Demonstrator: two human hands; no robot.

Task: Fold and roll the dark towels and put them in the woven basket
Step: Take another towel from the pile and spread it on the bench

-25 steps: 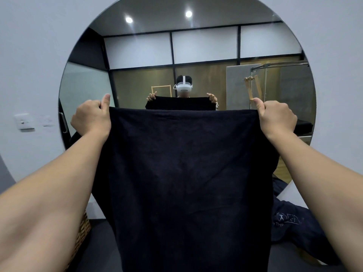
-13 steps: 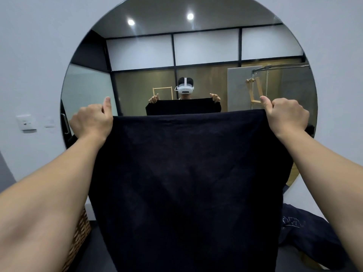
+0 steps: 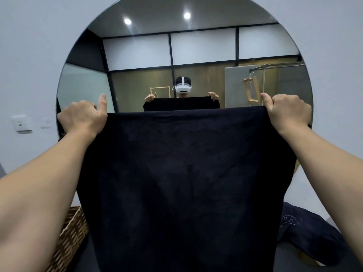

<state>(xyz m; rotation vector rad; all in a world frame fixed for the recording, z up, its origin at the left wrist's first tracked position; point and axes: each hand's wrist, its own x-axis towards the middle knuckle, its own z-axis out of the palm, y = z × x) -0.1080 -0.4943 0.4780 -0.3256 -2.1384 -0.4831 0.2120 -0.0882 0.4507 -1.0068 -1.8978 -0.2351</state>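
Observation:
A dark towel (image 3: 184, 183) hangs spread out flat in front of me, filling the middle of the head view. My left hand (image 3: 84, 116) grips its top left corner with curled fingers and the thumb up. My right hand (image 3: 288, 112) grips the top right corner the same way. The towel's top edge is stretched straight between both fists. The woven basket (image 3: 70, 238) stands at the lower left, partly hidden by my left forearm and the towel. Another dark towel (image 3: 308, 232) with pale lettering lies crumpled at the lower right.
A large round mirror (image 3: 196, 55) on the pale wall faces me and reflects a person holding the towel. A white wall switch (image 3: 21, 123) sits at the left. The towel hides the surface below.
Both hands have moved further apart and slightly lower, pulling the towel's top edge wider and straighter. The grip on both corners is unchanged.

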